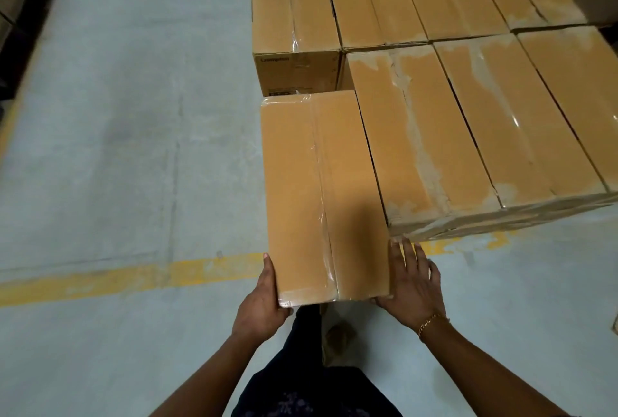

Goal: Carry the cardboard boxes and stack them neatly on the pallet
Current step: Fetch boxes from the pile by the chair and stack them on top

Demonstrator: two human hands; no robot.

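Fingers [406, 257]: right hand [413, 286] flat on box [321, 189] side | left hand [264, 303] grips corner

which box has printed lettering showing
The leftmost box in the back row, beyond the held box; its near side shows lettering, unlike the rest.

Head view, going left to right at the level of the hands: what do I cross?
Yellow floor line → left hand → carried box → right hand.
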